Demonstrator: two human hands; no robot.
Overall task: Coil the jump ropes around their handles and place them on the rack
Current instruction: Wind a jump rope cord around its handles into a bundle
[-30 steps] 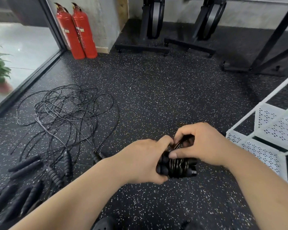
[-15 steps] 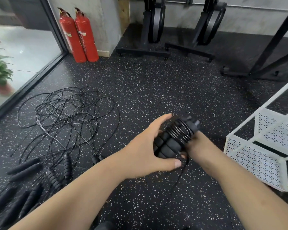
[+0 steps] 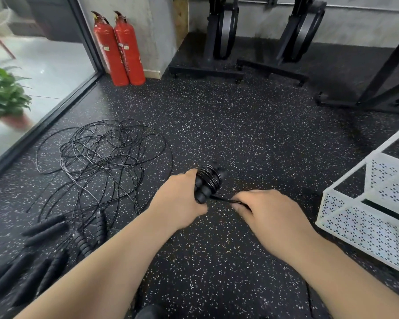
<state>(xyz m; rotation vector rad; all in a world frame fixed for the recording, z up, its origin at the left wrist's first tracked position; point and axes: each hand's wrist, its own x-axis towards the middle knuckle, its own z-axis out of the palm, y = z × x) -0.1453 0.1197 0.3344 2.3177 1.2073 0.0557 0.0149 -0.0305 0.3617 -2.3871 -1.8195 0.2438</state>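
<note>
Head view: the left hand (image 3: 177,203) grips the lower ends of the paired black handles of the coiled jump rope (image 3: 209,180), fingers curled round them. The bundle stands tilted above the speckled floor (image 3: 240,134), left of the white perforated rack (image 3: 355,226) and well apart from it. The right hand (image 3: 270,208), between the bundle and the rack, pinches the rope's loose tail (image 3: 224,199), which runs short and taut from the foot of the bundle.

Half a second ago the right hand was tucked beneath the bundle and the left lay against its side with the thumb spread. Since then the right has drawn off toward the rack with the tail, and the left has closed round the handles.

Farther left of the rack, past both hands, the tangle of uncoiled ropes (image 3: 104,153) lies where it lay before, with its loose handles (image 3: 44,229) nearer the person. Two red fire extinguishers (image 3: 120,49) stand at the wall beyond it.
</note>
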